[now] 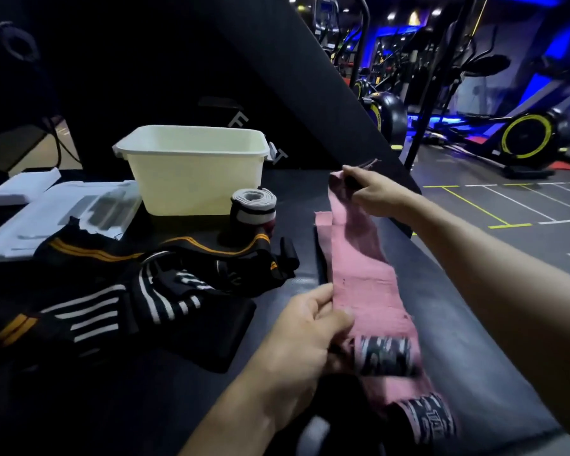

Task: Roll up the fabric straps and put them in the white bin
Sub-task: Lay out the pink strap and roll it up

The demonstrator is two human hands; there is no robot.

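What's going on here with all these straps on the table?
A person is stretching a pink strap flat over a dark table. The left hand grips its near part and the right hand pinches the far end. One rolled strap stands beside the white bin, not in it. A pile of black striped straps lies unrolled.

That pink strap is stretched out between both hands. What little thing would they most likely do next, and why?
Probably start rolling from the near end. The pink strap lies flat and unrolled, the right hand pinching its far end and the left hand holding the near part. One rolled strap already stands beside the white bin.
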